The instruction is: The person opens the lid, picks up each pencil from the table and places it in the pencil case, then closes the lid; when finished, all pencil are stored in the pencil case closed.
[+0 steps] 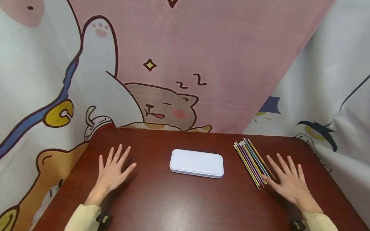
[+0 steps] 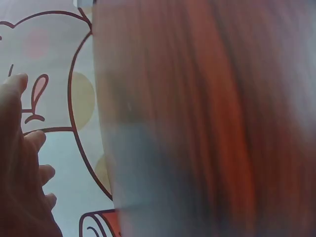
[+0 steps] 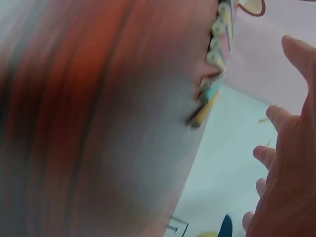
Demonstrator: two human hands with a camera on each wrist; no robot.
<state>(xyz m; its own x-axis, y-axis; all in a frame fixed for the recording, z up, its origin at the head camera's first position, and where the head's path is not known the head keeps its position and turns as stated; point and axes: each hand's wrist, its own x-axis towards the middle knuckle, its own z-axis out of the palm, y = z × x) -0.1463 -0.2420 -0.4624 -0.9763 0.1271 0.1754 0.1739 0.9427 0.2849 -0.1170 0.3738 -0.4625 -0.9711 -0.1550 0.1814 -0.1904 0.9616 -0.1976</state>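
Through the head camera I record a bundle of pencils (image 1: 252,162) on the right part of the worktop (image 1: 156,199), just beside the right hand (image 1: 289,186). They are slim and straight, in yellow, purple, teal and dark tones, laid nearly parallel on a slant, pale ends toward the far edge. The right thumb overlaps their near ends in my view (contact I cannot confirm). The right hand's fingers are straight and spread apart; those of the left hand (image 1: 111,176), near the left edge, stand likewise.

A white case (image 1: 197,163) lies closed between the hands. I note a narrow gap from case to pencils, a wider stretch toward the left hand, and a broad area on the near side.

The case is a smooth, flat, round-cornered rectangle. The worktop is glossy reddish-brown with streaked grain; a cartoon-printed fabric backdrop (image 1: 225,64), softly creased, rises behind its far edge.
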